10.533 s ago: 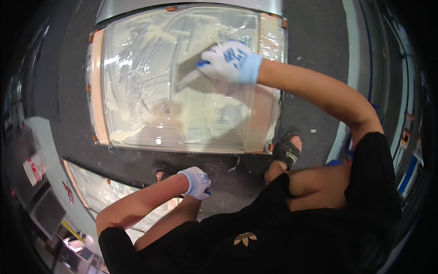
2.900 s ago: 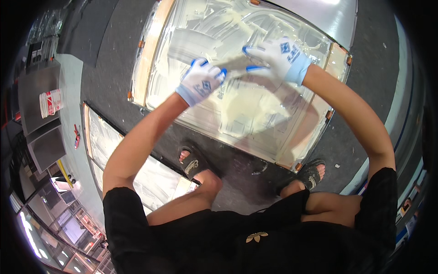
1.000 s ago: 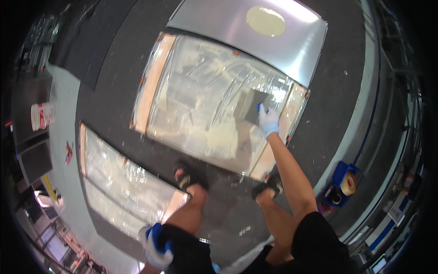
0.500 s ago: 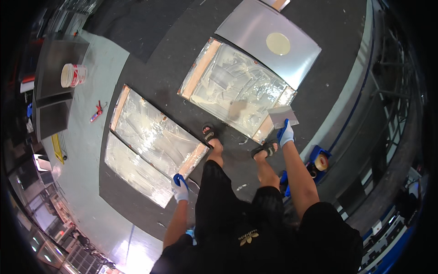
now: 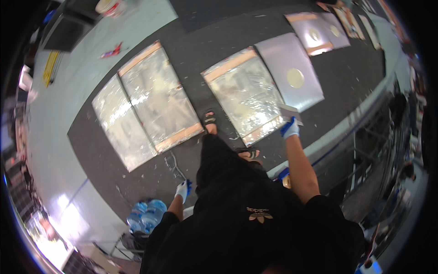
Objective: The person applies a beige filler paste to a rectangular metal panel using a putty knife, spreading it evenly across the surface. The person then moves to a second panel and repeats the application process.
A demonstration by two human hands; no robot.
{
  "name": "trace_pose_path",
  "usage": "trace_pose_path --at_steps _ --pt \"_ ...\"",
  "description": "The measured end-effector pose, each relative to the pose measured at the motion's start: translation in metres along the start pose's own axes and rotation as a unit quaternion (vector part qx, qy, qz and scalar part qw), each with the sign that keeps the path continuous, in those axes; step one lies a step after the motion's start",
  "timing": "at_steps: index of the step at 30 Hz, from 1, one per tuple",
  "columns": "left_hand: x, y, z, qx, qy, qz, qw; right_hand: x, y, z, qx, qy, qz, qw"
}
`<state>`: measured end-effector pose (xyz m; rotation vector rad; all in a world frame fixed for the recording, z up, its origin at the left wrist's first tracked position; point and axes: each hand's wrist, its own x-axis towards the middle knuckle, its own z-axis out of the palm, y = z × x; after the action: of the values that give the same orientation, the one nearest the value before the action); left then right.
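In my right hand (image 5: 290, 129), wearing a white and blue glove, is a wide flat grey spreader (image 5: 289, 112), gripped by its near edge. Its blade hangs by the near right corner of a coated panel (image 5: 244, 91) that has wooden strips at its ends and a shiny cream smear across it. My left hand (image 5: 184, 189), gloved alike, hangs low beside my leg with its fingers loosely apart and nothing visible in it. A thin grey strand (image 5: 175, 166) lies on the floor just beyond it. To the left lie two more smeared panels (image 5: 159, 91) (image 5: 121, 123), side by side.
A bare metal sheet (image 5: 292, 55) with a round cream patch adjoins the coated panel; more panels (image 5: 315, 32) lie farther right. Large blue water bottles (image 5: 153, 214) stand at lower left. A red caulking gun (image 5: 112, 51), a bucket (image 5: 109, 7) and a yellow tool (image 5: 51, 67) are at far left.
My view has turned and shifted, bringing the far right panels and water bottles into sight. My left hand has come away from the left panel's corner; my right still carries the spreader.
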<state>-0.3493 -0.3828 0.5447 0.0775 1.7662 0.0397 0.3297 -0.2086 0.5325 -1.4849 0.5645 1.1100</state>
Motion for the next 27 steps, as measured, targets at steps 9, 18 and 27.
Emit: trace_pose_path --at_steps 9,18,27 --pt "-0.019 0.037 0.047 -0.139 0.037 0.146 0.979 0.017 -0.045 0.029 -0.050 -0.041 0.006 0.998" --pt "-0.093 -0.224 0.201 -0.047 0.094 0.082 0.991 0.056 -0.055 -0.043 -0.085 -0.112 0.047 0.989" --pt "-0.137 -0.416 0.223 -0.065 0.072 0.043 0.994 0.052 -0.060 -0.105 -0.082 -0.085 0.072 0.990"
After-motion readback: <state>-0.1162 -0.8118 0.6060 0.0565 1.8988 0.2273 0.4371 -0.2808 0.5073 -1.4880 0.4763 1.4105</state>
